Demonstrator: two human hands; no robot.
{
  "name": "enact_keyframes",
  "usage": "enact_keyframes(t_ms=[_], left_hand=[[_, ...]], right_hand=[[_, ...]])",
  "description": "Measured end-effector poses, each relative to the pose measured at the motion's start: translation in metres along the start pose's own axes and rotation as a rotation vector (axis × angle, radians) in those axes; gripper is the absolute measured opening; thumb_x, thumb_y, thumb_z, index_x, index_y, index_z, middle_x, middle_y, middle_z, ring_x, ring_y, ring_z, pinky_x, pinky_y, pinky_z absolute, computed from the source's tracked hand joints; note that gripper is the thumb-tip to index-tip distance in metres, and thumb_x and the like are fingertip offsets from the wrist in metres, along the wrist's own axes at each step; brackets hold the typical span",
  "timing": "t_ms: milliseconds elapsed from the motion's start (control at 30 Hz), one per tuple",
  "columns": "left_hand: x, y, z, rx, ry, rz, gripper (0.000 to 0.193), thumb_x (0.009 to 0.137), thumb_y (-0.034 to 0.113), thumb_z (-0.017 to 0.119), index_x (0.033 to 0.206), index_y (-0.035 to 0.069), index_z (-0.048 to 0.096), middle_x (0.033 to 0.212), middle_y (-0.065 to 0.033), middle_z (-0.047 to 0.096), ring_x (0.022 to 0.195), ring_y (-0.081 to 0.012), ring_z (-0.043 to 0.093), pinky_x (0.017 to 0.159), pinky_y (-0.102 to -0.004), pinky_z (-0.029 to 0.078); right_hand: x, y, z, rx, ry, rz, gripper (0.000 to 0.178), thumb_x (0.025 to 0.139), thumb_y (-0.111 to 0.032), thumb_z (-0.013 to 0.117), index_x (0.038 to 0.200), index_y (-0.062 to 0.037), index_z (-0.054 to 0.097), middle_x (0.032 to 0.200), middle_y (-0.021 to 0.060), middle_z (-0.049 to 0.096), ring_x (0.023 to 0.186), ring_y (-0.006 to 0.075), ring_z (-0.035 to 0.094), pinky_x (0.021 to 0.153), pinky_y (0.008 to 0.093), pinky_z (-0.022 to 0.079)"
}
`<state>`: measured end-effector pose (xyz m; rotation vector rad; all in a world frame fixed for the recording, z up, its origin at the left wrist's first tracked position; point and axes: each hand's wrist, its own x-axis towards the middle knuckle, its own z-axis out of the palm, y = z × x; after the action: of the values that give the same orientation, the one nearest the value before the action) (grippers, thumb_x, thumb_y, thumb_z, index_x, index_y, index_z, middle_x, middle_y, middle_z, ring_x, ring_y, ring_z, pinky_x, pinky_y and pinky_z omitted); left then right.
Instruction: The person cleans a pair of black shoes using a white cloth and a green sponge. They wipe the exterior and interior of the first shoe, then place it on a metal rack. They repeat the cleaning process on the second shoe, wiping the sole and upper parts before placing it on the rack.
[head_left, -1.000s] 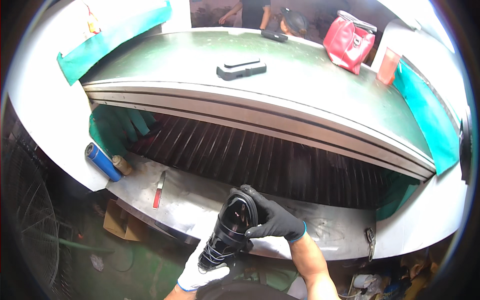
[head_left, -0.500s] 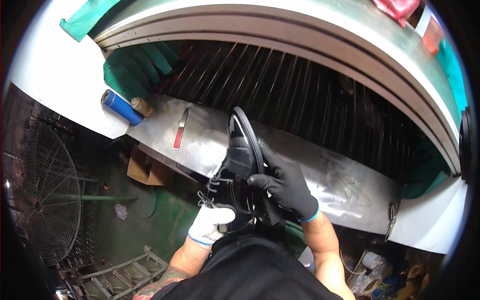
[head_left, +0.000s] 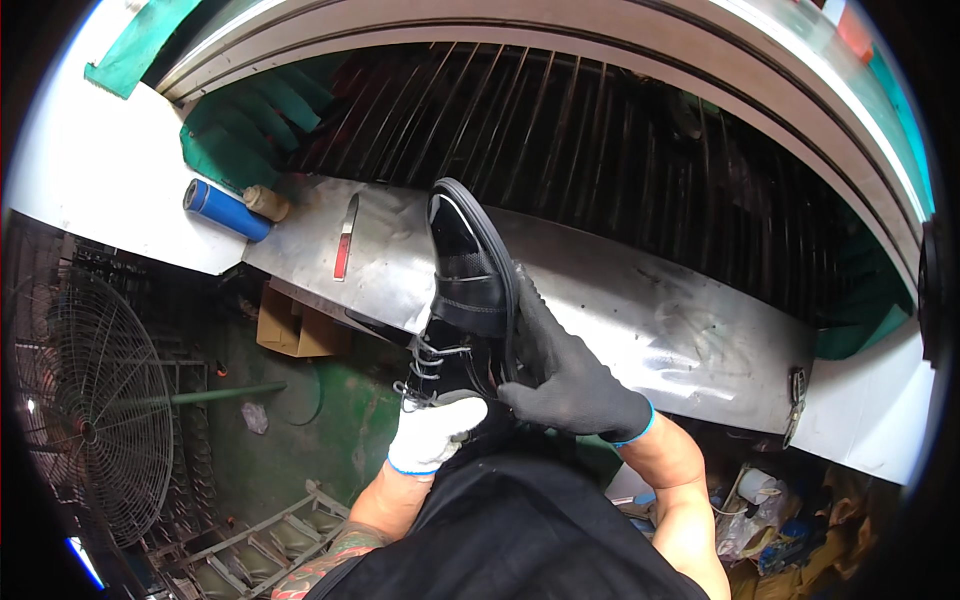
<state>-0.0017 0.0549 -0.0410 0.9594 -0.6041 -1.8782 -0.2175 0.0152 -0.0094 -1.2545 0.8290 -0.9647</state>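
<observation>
A black leather lace-up dress shoe (head_left: 468, 300) is held up before me, its shiny toe pointing away and its sole edge to the right. My left hand (head_left: 437, 432), in a white glove, grips it near the ankle opening, below the laces. A dark grey glove covers my right hand (head_left: 570, 378); its fingers reach along the sole side of the shoe and its thumb rests by the heel part. The shoe hides some of the right fingertips, and the heel is largely out of sight.
Behind the shoe runs a metal ledge (head_left: 640, 320), with a red-handled knife (head_left: 344, 245) on it. A blue cylinder (head_left: 226, 210) and a beige roll-like piece (head_left: 266, 203) lie at its left end. Beyond are dark rollers or bars (head_left: 560, 130). A large fan (head_left: 95, 420) stands left, near a cardboard box (head_left: 300, 325).
The shoe has shifted slightly left and tilted a little, with both hands still on it. My right hand has slid round and lies flatter along the sole. The whole view has moved somewhat.
</observation>
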Motion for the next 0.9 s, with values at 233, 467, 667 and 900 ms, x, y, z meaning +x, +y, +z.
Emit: enact_keyframes(t_ms=[233,467,667,900], left_hand=[[0.021,0.017,-0.006,1.387,0.147,0.912,0.100,0.070,0.008,0.090,0.155,-0.005,0.040,0.143,-0.0196,0.058,0.126,-0.0334,0.061,0.109,-0.0445,0.048],[-0.006,0.058,0.025,1.729,-0.005,1.170,0.046,0.069,0.004,0.085,0.113,0.000,0.075,0.097,-0.0137,0.071,0.091,-0.0364,0.067,0.085,-0.0469,0.052],[0.031,0.075,0.039,1.792,-0.166,0.837,0.056,0.079,0.023,0.086,0.129,0.002,0.073,0.078,-0.0073,0.064,0.071,-0.0279,0.059,0.068,-0.0383,0.049],[0.038,0.069,0.011,1.632,-0.434,0.692,0.054,0.093,0.027,0.078,0.136,-0.002,0.066,0.116,-0.0245,0.073,0.102,-0.0426,0.072,0.094,-0.0464,0.057]], right_hand=[[0.027,0.032,0.029,0.237,0.361,-0.200,0.109,0.097,-0.016,0.075,0.168,-0.0051,-0.008,0.159,0.0198,0.041,0.144,0.0272,0.048,0.120,0.0419,0.040],[0.015,0.040,0.007,0.585,0.295,0.028,0.090,0.078,-0.004,0.085,0.155,-0.0075,0.038,0.133,0.0090,0.062,0.121,0.0219,0.064,0.105,0.0396,0.053],[-0.012,0.075,0.007,0.490,0.279,0.146,0.090,0.074,-0.008,0.087,0.153,-0.0060,0.042,0.129,0.0080,0.064,0.118,0.0216,0.064,0.103,0.0384,0.053],[-0.018,0.081,0.012,0.743,0.180,0.142,0.092,0.075,-0.004,0.081,0.156,-0.0036,0.039,0.137,0.0108,0.064,0.122,0.0234,0.065,0.106,0.0386,0.053]])
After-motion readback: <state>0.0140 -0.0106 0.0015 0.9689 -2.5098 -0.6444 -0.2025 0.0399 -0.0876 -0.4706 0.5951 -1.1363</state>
